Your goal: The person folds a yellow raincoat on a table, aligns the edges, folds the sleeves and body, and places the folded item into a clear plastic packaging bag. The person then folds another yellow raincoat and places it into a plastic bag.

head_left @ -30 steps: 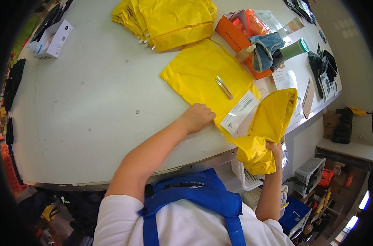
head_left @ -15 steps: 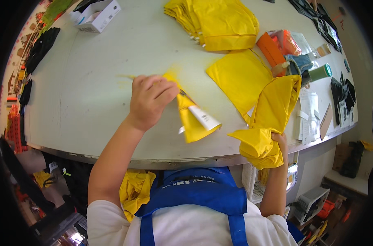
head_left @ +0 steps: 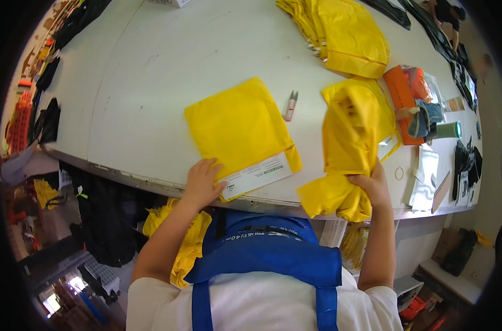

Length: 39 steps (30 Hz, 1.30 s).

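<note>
A square folded yellow fabric piece [head_left: 237, 124] lies flat on the table, with a white printed label strip [head_left: 256, 175] along its near edge. My left hand [head_left: 203, 185] rests on its near left corner, fingers laid flat and a little apart. My right hand [head_left: 374, 186] grips a loose, crumpled yellow fabric bundle [head_left: 350, 149], holding it up at the table's front edge. Just beyond the flat piece, between it and the bundle, lies a pair of thread snips [head_left: 291, 106] with reddish handles. Another yellow piece [head_left: 387, 105] is partly hidden behind the bundle.
A stack of folded yellow pieces [head_left: 353, 38] sits at the back. To its right are an orange box [head_left: 401, 102], blue denim cloth [head_left: 425, 118], a green-ended roll [head_left: 448, 130] and clear plastic sleeves [head_left: 425, 174]. A rubber band [head_left: 399, 174] lies near the right hand.
The folded yellow piece, earlier raised and tilted in my left hand, now lies flat with that hand lower on its corner. Snips now show on the table. The right hand still holds its bundle.
</note>
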Each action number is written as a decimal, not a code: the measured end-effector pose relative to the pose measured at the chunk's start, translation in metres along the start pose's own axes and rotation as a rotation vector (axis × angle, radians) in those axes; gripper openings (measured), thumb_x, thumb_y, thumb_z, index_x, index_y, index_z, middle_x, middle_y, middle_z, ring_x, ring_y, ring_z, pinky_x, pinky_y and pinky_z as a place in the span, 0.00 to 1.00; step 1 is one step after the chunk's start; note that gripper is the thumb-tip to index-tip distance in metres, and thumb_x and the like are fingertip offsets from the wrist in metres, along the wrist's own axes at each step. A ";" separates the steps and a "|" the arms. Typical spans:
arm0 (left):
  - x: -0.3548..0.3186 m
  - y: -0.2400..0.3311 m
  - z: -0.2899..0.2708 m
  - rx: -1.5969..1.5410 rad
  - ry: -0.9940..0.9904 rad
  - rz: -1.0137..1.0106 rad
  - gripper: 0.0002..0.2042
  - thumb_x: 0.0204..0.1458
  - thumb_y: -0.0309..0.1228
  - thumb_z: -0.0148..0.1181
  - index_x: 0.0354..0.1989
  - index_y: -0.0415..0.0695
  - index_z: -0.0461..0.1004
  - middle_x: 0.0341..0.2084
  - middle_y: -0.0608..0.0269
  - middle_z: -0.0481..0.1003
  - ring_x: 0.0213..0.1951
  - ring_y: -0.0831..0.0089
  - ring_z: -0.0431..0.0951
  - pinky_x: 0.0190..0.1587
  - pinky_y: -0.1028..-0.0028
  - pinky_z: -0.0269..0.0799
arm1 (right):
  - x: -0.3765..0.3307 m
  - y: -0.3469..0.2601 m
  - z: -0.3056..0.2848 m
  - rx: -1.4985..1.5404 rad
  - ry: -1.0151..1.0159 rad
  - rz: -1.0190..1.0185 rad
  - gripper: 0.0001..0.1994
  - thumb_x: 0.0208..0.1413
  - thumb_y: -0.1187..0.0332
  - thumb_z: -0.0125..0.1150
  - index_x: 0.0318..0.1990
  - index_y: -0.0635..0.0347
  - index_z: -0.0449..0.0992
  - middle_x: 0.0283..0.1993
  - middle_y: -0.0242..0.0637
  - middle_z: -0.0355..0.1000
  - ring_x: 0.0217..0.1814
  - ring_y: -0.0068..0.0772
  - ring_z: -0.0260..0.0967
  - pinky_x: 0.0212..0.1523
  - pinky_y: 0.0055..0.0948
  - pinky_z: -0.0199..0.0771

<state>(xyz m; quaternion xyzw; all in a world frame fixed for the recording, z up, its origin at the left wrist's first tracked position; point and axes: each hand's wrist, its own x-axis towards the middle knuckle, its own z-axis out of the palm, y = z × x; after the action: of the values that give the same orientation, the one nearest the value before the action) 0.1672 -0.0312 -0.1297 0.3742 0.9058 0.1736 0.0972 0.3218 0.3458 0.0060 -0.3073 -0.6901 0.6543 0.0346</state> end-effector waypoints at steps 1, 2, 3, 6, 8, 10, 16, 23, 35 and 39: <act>0.002 0.014 0.007 0.007 0.044 -0.027 0.22 0.43 0.36 0.63 0.49 0.44 0.71 0.50 0.52 0.69 0.56 0.52 0.64 0.59 0.57 0.56 | 0.009 0.002 0.011 -0.152 -0.051 -0.039 0.33 0.36 0.70 0.67 0.54 0.70 0.63 0.46 0.45 0.73 0.47 0.42 0.72 0.51 0.33 0.70; 0.008 0.032 0.012 0.029 0.080 -0.050 0.21 0.43 0.35 0.62 0.48 0.45 0.72 0.49 0.54 0.69 0.54 0.53 0.65 0.57 0.58 0.57 | 0.016 0.009 0.019 -0.381 -0.117 -0.058 0.34 0.35 0.67 0.69 0.53 0.69 0.64 0.45 0.49 0.73 0.48 0.47 0.72 0.50 0.34 0.70; 0.010 0.039 0.016 0.039 0.122 -0.074 0.19 0.44 0.34 0.61 0.46 0.45 0.74 0.48 0.55 0.69 0.53 0.55 0.66 0.56 0.60 0.58 | 0.021 0.010 0.033 -0.623 -0.182 -0.082 0.35 0.35 0.64 0.70 0.52 0.69 0.64 0.44 0.53 0.73 0.48 0.51 0.71 0.50 0.36 0.70; 0.021 0.026 0.024 -0.027 0.206 -0.081 0.16 0.43 0.31 0.59 0.44 0.46 0.74 0.43 0.58 0.70 0.47 0.58 0.68 0.50 0.62 0.62 | 0.030 0.021 0.077 -0.867 -0.486 -0.037 0.34 0.34 0.60 0.70 0.49 0.70 0.63 0.42 0.58 0.72 0.47 0.59 0.69 0.47 0.42 0.70; 0.020 0.005 0.033 -0.001 0.174 0.088 0.14 0.44 0.30 0.56 0.42 0.46 0.74 0.41 0.60 0.70 0.44 0.60 0.69 0.48 0.63 0.64 | 0.035 0.033 0.090 -1.057 -0.620 -0.086 0.34 0.34 0.60 0.69 0.49 0.70 0.63 0.42 0.56 0.72 0.46 0.58 0.69 0.47 0.41 0.70; 0.022 -0.007 0.030 -0.009 0.181 0.247 0.10 0.44 0.28 0.55 0.37 0.44 0.73 0.36 0.61 0.69 0.40 0.60 0.69 0.43 0.65 0.67 | 0.038 0.041 0.091 -1.141 -0.680 -0.201 0.35 0.33 0.60 0.69 0.49 0.72 0.63 0.43 0.55 0.71 0.47 0.57 0.68 0.48 0.40 0.70; 0.035 0.003 0.016 0.077 0.338 -0.026 0.18 0.48 0.24 0.52 0.50 0.40 0.69 0.43 0.52 0.67 0.41 0.58 0.69 0.42 0.68 0.70 | 0.047 0.029 0.094 -1.302 -0.970 -0.428 0.31 0.35 0.60 0.67 0.46 0.66 0.64 0.37 0.50 0.71 0.41 0.53 0.70 0.44 0.42 0.72; 0.037 0.020 -0.013 -0.127 0.245 0.186 0.25 0.49 0.20 0.49 0.59 0.40 0.62 0.46 0.48 0.66 0.45 0.55 0.69 0.49 0.65 0.68 | 0.047 0.021 0.110 -1.296 -0.882 -0.204 0.32 0.36 0.60 0.67 0.49 0.68 0.63 0.40 0.54 0.72 0.44 0.54 0.70 0.44 0.42 0.72; 0.052 0.044 -0.025 -0.430 0.437 0.032 0.18 0.43 0.16 0.52 0.44 0.43 0.70 0.38 0.55 0.68 0.40 0.55 0.69 0.43 0.65 0.69 | 0.046 0.009 0.091 -0.768 -0.388 0.128 0.32 0.37 0.66 0.65 0.54 0.65 0.66 0.44 0.50 0.74 0.48 0.44 0.72 0.50 0.32 0.69; 0.067 0.025 -0.018 -0.349 0.537 0.016 0.15 0.44 0.17 0.53 0.41 0.45 0.72 0.40 0.55 0.68 0.40 0.58 0.70 0.43 0.67 0.69 | 0.056 0.011 0.076 -0.495 -0.493 0.240 0.31 0.37 0.69 0.65 0.54 0.65 0.68 0.45 0.42 0.74 0.47 0.35 0.71 0.52 0.29 0.68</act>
<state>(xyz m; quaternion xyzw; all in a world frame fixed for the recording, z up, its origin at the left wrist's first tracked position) 0.1305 0.0289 -0.1061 0.2997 0.8527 0.4196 -0.0841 0.2468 0.3044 -0.0345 -0.2180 -0.7741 0.5216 -0.2850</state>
